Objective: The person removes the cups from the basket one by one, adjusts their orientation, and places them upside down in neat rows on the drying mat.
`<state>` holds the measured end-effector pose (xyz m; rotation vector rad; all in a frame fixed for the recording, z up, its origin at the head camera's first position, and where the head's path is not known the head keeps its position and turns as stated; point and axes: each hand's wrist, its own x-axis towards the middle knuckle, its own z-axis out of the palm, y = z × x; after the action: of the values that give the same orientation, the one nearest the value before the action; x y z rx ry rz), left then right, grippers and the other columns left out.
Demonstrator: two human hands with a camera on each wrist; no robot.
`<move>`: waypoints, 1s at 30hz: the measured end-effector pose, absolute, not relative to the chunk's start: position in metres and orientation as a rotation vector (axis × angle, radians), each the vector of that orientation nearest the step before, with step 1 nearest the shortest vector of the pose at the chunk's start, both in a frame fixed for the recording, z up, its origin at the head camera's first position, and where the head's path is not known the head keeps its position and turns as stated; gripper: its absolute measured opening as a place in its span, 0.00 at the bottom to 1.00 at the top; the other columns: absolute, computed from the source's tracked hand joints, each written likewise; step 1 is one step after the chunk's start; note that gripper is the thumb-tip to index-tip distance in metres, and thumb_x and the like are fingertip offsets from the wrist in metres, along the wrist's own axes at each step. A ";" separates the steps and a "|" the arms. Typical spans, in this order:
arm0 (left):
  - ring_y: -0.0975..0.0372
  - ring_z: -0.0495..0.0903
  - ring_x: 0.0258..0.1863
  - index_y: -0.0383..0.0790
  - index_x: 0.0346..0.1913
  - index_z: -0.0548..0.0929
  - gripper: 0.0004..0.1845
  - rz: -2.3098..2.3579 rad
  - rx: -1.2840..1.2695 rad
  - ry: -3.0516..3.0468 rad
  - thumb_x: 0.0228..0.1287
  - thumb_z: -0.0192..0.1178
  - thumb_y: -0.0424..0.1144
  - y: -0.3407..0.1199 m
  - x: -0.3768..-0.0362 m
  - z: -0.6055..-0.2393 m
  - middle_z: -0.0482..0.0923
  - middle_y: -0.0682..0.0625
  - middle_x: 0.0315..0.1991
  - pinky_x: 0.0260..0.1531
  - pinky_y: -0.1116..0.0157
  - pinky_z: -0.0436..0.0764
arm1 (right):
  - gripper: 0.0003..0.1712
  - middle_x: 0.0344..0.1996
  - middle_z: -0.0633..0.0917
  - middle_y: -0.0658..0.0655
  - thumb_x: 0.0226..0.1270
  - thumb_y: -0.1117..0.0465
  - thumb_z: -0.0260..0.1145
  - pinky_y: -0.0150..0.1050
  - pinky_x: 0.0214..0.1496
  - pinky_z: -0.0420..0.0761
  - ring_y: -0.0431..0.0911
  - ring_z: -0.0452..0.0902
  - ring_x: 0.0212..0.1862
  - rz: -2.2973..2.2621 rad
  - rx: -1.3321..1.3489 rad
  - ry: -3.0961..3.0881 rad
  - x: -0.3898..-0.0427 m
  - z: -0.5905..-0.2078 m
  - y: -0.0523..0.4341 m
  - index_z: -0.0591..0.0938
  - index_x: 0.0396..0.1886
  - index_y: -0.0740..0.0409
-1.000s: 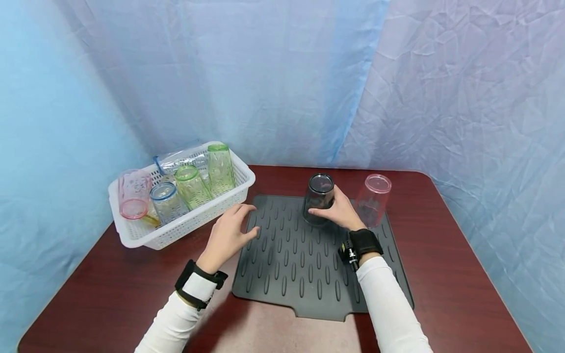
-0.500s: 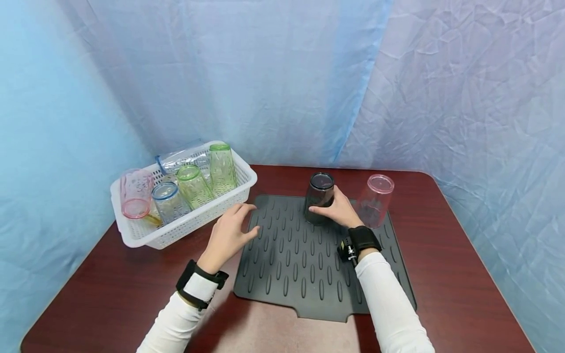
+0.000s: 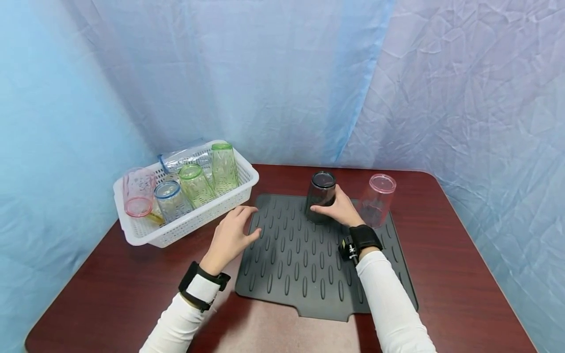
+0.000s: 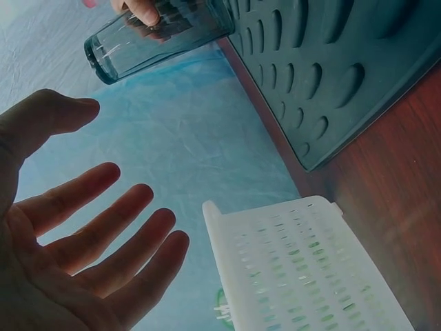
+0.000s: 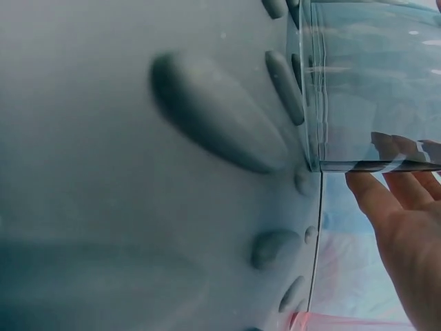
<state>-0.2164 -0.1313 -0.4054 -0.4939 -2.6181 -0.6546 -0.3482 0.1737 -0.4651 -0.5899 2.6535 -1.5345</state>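
Observation:
A dark smoky glass (image 3: 320, 195) stands upside down near the far edge of the ridged grey mat (image 3: 304, 267). My right hand (image 3: 337, 210) grips its side, thumb in front and fingers behind; the left wrist view shows those fingertips on the dark glass (image 4: 155, 31), and the right wrist view shows its rim on the mat (image 5: 172, 172). A pink glass (image 3: 376, 200) stands upside down just right of it. My left hand (image 3: 231, 234) hovers open over the mat's left edge, fingers spread and holding nothing.
A white perforated basket (image 3: 194, 221) sits at the back left of the dark red table (image 3: 450, 274). It holds several glasses with green, blue and pink rims. Crinkled blue cloth hangs behind and to both sides.
Almost nothing differs. The head view has shifted slightly, and both hands stay where they were, the right one still on the dark glass.

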 end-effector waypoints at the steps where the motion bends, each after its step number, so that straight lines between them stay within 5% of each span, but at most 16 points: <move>1: 0.51 0.79 0.43 0.36 0.53 0.80 0.23 -0.657 -0.495 -2.616 0.54 0.71 0.36 -0.131 -0.216 -0.406 0.78 0.42 0.48 0.32 0.55 0.80 | 0.44 0.57 0.71 0.63 0.55 0.54 0.75 0.56 0.58 0.68 0.56 0.68 0.60 -1.537 -0.591 2.652 -0.348 -0.465 0.174 0.62 0.67 0.60; 15: 0.49 0.79 0.45 0.34 0.55 0.79 0.24 -0.730 -0.487 -2.634 0.54 0.71 0.36 -0.139 -0.235 -0.403 0.78 0.40 0.49 0.36 0.51 0.79 | 0.40 0.54 0.72 0.60 0.56 0.55 0.75 0.53 0.57 0.68 0.53 0.69 0.56 -1.654 -0.583 2.631 -0.347 -0.470 0.174 0.64 0.64 0.58; 20: 0.47 0.78 0.47 0.32 0.55 0.78 0.24 -0.753 -0.494 -2.630 0.55 0.70 0.34 -0.148 -0.243 -0.401 0.77 0.38 0.49 0.43 0.50 0.78 | 0.38 0.52 0.71 0.64 0.58 0.61 0.73 0.52 0.64 0.64 0.56 0.66 0.61 -1.762 -0.597 2.556 -0.334 -0.450 0.172 0.63 0.64 0.63; 30: 0.41 0.74 0.50 0.29 0.51 0.78 0.22 -0.690 -0.407 -2.592 0.53 0.68 0.33 -0.184 -0.255 -0.387 0.77 0.34 0.48 0.48 0.44 0.73 | 0.49 0.69 0.59 0.66 0.58 0.64 0.73 0.46 0.71 0.56 0.58 0.55 0.71 -1.793 -0.651 2.545 -0.330 -0.429 0.175 0.55 0.74 0.63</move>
<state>-0.2550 -0.1841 -0.3869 -0.4070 -2.5917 -0.6898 -0.3297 0.1748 -0.4289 -0.6514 2.5453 -1.7930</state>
